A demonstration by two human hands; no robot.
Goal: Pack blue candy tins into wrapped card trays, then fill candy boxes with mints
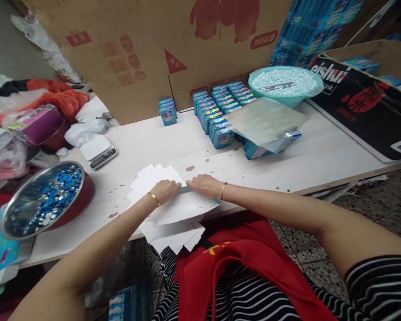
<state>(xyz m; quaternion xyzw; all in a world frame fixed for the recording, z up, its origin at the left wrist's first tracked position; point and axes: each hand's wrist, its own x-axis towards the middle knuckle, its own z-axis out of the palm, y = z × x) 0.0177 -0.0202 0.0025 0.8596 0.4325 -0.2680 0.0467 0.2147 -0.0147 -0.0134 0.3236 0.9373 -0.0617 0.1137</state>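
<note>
A fanned stack of white paper sheets (pixel 169 214) lies at the near edge of the white table (pixel 173 142). My left hand (pixel 166 190) and my right hand (pixel 203 184) rest on top of the stack, knuckles up, fingers curled, almost touching. Between them a thin blue flat piece (pixel 187 190) shows, pinched by both hands against the top sheet. A gold bangle is on my left wrist and a thin bracelet on my right.
A metal bowl of blue and silver caps (pixel 42 200) sits at the left, a small white scale (pixel 98 150) behind it. Rows of small blue boxes (pixel 217 111) stand at the back, a teal bowl of white pellets (pixel 285 84) beside them. Cardboard boxes (pixel 160 49) wall the back.
</note>
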